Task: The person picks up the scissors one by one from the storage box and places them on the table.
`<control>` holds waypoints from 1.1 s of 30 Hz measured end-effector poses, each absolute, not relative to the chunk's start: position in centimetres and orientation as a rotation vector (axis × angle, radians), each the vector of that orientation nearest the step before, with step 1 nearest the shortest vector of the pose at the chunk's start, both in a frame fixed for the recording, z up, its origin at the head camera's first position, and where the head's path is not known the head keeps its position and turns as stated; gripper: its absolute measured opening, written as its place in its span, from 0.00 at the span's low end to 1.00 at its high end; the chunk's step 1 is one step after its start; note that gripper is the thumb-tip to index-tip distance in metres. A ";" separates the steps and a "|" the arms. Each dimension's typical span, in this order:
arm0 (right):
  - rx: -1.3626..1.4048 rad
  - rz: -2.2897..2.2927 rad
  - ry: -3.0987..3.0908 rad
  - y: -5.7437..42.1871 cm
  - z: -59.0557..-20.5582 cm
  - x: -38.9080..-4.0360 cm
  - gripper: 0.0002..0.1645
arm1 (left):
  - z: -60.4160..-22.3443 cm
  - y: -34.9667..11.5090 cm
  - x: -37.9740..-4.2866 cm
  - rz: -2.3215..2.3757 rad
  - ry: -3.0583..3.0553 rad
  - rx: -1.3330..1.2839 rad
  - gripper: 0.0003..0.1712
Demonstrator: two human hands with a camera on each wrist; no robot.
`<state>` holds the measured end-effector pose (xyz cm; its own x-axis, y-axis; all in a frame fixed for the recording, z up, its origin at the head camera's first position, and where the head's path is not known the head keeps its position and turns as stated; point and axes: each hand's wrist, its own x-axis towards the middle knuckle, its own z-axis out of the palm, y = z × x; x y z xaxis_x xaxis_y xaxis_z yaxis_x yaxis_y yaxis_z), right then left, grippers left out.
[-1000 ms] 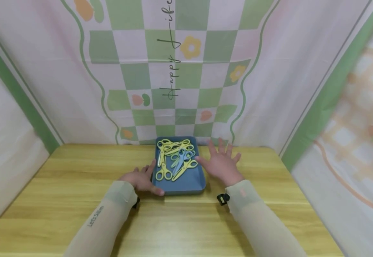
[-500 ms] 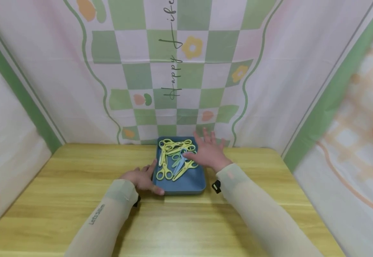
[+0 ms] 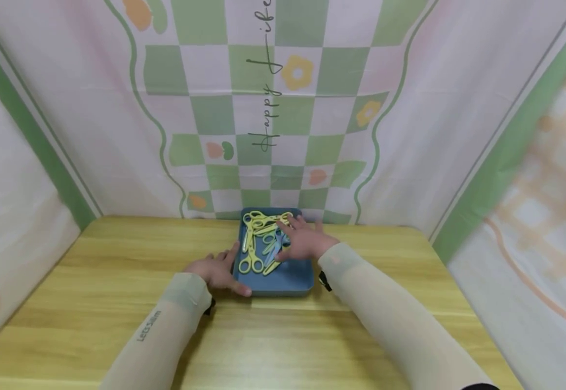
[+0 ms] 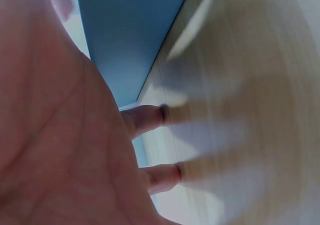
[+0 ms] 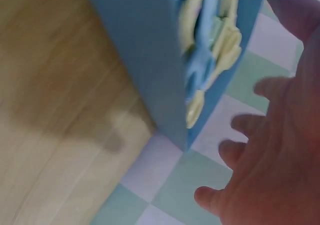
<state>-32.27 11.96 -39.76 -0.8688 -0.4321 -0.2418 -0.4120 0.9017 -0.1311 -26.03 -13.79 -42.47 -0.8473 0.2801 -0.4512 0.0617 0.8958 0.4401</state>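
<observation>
A blue-grey tray (image 3: 287, 283) stands at the table's back edge, holding a loose pile of child-size scissors. Most are yellow scissors (image 3: 251, 264); a blue pair of scissors (image 3: 273, 250) and a green pair lie in the middle. My left hand (image 3: 214, 272) lies along the tray's left side, thumb by the front left corner. In the left wrist view two fingertips (image 4: 150, 119) meet the tabletop. Over the tray's right half hovers my right hand (image 3: 304, 242), fingers spread and holding nothing. It hides some scissors in the head view.
The wooden table (image 3: 273, 346) stretches in front of the tray and to both sides. Directly behind it hangs a green-and-white checked cloth (image 3: 290, 116). More printed cloth encloses the left and right sides.
My right hand has moved left, from beside the tray to over the scissors. The left hand has stayed against the tray, and the scissors have not visibly moved.
</observation>
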 end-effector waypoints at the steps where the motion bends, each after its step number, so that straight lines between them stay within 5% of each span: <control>1: -0.632 -0.083 2.781 11.9 -39.9 -32.3 0.59 | -42.2 -13.7 -25.9 0.570 2.539 0.245 0.81; 33: -0.953 0.153 2.595 10.3 -39.0 -33.3 0.31 | -41.9 -13.7 -25.5 0.580 2.536 0.225 0.79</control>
<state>-33.26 10.29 -39.04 -0.7024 -0.6029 -0.3783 -0.6432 0.7653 -0.0253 -25.49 -13.73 -41.86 -0.8488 0.2682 -0.4556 0.0437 0.8944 0.4451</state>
